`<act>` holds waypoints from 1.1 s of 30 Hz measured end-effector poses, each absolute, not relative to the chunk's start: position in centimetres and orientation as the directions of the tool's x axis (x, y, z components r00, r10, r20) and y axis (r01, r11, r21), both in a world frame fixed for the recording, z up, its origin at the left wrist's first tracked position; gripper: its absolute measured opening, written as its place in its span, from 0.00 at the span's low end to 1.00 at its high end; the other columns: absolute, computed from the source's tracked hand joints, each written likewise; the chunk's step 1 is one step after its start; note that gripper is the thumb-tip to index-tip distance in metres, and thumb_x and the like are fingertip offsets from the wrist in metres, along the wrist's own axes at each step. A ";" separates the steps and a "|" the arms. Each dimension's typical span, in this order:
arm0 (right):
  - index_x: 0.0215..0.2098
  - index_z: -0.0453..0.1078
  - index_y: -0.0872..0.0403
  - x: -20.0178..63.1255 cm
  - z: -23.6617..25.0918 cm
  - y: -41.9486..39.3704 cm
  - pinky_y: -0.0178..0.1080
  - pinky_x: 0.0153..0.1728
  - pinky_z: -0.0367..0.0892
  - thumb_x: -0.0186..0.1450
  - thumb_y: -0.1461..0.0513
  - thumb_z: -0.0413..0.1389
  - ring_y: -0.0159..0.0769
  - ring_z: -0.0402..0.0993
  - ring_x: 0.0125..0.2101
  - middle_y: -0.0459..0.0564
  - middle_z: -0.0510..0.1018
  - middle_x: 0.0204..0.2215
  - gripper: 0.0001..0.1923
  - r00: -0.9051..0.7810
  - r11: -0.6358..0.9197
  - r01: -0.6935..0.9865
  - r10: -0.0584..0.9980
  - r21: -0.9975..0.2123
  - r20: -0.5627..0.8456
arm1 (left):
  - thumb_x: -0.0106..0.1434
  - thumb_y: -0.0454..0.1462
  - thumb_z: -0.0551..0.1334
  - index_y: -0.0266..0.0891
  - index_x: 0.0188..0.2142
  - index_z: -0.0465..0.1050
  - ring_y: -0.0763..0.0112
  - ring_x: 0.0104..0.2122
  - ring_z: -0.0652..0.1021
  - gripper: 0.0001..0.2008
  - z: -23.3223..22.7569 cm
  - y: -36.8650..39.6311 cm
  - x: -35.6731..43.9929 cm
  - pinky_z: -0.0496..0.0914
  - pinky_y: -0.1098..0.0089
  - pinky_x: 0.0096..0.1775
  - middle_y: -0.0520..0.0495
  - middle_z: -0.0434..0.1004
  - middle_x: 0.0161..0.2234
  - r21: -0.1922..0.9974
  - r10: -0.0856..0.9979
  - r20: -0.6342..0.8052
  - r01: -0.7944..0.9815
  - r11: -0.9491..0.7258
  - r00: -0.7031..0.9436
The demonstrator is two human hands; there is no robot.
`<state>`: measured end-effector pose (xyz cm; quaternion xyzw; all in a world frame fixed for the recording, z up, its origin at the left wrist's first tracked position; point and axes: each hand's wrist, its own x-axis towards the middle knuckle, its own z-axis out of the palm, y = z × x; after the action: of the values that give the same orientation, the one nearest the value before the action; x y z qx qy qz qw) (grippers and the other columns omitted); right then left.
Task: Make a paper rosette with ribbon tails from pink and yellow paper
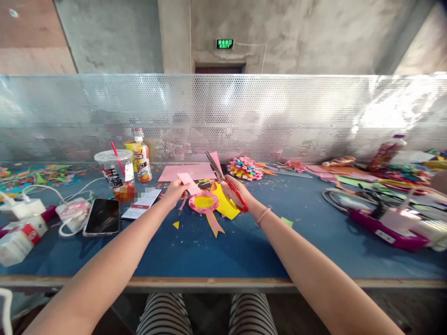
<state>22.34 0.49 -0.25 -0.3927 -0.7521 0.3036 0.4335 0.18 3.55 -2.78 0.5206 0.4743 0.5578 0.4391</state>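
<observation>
The left grip is pinched around a pink paper piece, thumb and fingers meeting at its near end, while the right grip is curled through the red handles of the scissors, whose blades point up and away; how wide those blades are parted is hard to tell. The pink-and-yellow rosette lies on the desk between the two hands, its forked tail towards the person. The likeliest trouble is a bad cut: the pink paper piece has support at one end only, so it could bend away from a blade and leave a crooked edge. The rosette sits so near both hands that a lowered wrist could crush its ruffled rim, or a careless snip could nick it. A yellow sheet beside it could be dragged along by a sleeveless forearm or the handles. Further left, a swinging elbow might push the phone or tip the drink cup, wetting nearby paper
</observation>
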 end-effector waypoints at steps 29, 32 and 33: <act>0.26 0.54 0.53 21.0 -1.2 -1.0 0.31 0.21 0.55 0.64 0.48 0.41 0.25 0.55 0.17 0.39 0.58 0.16 0.19 -0.624 0.558 0.220 0.711 -0.800 0.324 | 0.49 0.42 0.64 0.36 0.28 0.72 0.72 0.27 0.75 0.11 -1.5 0.0 3.2 0.69 0.72 0.31 0.49 0.75 0.24 0.935 0.912 0.355 -0.082 -0.346 0.207; 0.25 0.54 0.53 21.0 -1.1 -1.0 0.31 0.20 0.55 0.63 0.48 0.42 0.25 0.55 0.17 0.39 0.59 0.17 0.19 -0.622 0.564 0.238 0.714 -0.790 0.322 | 0.47 0.41 0.65 0.36 0.28 0.71 0.74 0.25 0.74 0.11 -1.4 0.0 3.2 0.69 0.72 0.31 0.50 0.74 0.23 0.934 0.916 0.354 -0.115 -0.338 0.187; 0.24 0.54 0.53 21.1 -1.1 -1.1 0.31 0.20 0.55 0.63 0.47 0.42 0.25 0.55 0.17 0.40 0.59 0.17 0.19 -0.622 0.564 0.249 0.716 -0.787 0.316 | 0.47 0.41 0.65 0.36 0.28 0.71 0.74 0.24 0.74 0.11 -1.4 0.0 3.2 0.68 0.72 0.31 0.50 0.74 0.23 0.934 0.918 0.353 -0.126 -0.335 0.179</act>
<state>21.08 -1.06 -1.06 -0.2931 -0.8239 0.3636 0.3211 3.16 0.01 -1.40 0.6039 0.3279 0.5503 0.4744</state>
